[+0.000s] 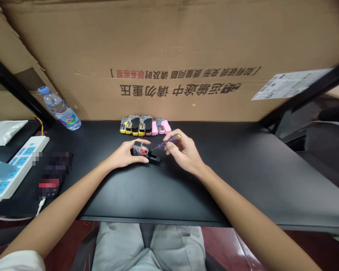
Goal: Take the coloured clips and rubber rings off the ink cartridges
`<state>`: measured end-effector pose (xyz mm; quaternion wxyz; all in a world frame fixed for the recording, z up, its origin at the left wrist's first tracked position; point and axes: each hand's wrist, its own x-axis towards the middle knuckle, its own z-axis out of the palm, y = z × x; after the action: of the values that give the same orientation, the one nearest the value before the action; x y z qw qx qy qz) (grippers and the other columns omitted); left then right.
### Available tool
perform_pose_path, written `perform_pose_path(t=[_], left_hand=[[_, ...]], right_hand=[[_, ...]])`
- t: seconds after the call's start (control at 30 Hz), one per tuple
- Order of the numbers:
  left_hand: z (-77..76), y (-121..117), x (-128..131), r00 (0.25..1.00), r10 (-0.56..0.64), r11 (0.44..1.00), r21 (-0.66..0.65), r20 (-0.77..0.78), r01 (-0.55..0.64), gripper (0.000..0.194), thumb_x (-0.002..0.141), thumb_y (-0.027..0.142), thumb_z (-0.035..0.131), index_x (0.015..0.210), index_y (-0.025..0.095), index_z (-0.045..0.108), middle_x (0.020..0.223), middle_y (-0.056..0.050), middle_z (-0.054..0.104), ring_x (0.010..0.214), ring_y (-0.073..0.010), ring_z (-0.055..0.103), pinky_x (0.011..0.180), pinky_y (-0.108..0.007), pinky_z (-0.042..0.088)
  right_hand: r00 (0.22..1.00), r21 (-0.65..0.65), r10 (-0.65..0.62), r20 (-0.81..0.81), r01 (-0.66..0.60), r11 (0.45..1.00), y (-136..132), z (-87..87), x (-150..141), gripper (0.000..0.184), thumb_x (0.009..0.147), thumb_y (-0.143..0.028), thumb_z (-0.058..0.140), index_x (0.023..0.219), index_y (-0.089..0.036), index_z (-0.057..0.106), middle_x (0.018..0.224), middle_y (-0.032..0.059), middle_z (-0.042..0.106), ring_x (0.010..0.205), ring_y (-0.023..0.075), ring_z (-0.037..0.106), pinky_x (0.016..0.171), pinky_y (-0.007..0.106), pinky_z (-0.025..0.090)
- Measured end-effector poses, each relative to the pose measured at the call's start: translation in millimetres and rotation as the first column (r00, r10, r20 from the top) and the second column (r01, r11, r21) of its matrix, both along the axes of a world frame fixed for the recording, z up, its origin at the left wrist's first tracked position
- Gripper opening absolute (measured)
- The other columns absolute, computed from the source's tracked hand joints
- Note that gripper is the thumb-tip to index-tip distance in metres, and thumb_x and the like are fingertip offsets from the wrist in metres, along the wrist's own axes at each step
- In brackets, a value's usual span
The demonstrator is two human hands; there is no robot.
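- Background: a brown cardboard sheet (pixel 180 41) with upside-down print stands behind the black tabletop (pixel 130 199).
- Centre: the small clear-and-black device (pixel 142 151), over the tabletop; directions are read from it.
- Nine o'clock: my left hand (pixel 123 154) — closed on the device, thumb and forefinger on opposite sides.
- Three o'clock: my right hand (pixel 186 152) — clamped on a purple screwdriver (pixel 172 139), tip at the device; contact is too small to tell.
- Twelve o'clock: a row of yellow, black and pink cases (pixel 134 125).
- Ten o'clock: a water bottle (pixel 60 110).
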<state>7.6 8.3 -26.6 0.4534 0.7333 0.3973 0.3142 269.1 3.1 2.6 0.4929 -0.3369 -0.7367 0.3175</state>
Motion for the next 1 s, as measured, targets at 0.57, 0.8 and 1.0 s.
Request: perform_pose_path(t=[0.57, 0.8, 1.0], left_hand=[[5.3, -1.8, 0.1, 0.998, 0.053, 0.993, 0.106, -0.038, -0.049, 0.051, 0.08, 0.05, 0.092, 0.12, 0.022, 0.077, 0.119, -0.007, 0.081, 0.104, -0.0252, 0.077, 0.1, -0.038, 0.058], [10.2, -1.7, 0.6, 0.997, -0.071, 0.962, 0.265, 0.012, 0.065, 0.035, 0.083, 0.041, 0.092, 0.106, 0.019, 0.076, 0.129, -0.015, 0.078, 0.121, -0.0283, 0.074, 0.11, -0.043, 0.054], [18.1, -4.6, 0.9, 0.99, -0.134, 0.956, 0.256, -0.048, 0.142, 0.028, 0.087, 0.041, 0.087, 0.094, 0.019, 0.071, 0.12, -0.015, 0.079, 0.11, -0.0263, 0.076, 0.102, -0.041, 0.056]], right_hand=[[0.977, 0.024, -0.194, -0.087, 0.197, 0.98, -1.2, 0.0, -3.5, 0.032, 0.101, -0.058, 0.068, 0.1, -0.026, 0.065, 0.074, -0.0002, 0.069, 0.061, 0.0181, 0.068, 0.061, 0.033, 0.061], [0.968, 0.106, -0.241, -0.066, 0.247, 0.963, -3.3, 0.3, -1.8, 0.021, 0.102, -0.047, 0.067, 0.098, -0.026, 0.066, 0.074, 0.0005, 0.07, 0.06, 0.0181, 0.067, 0.06, 0.033, 0.059], [0.977, 0.138, -0.205, -0.057, 0.211, 0.968, -5.2, -0.9, -1.9, 0.016, 0.1, -0.043, 0.067, 0.096, -0.027, 0.067, 0.074, 0.0001, 0.07, 0.059, 0.0175, 0.067, 0.059, 0.032, 0.059]])
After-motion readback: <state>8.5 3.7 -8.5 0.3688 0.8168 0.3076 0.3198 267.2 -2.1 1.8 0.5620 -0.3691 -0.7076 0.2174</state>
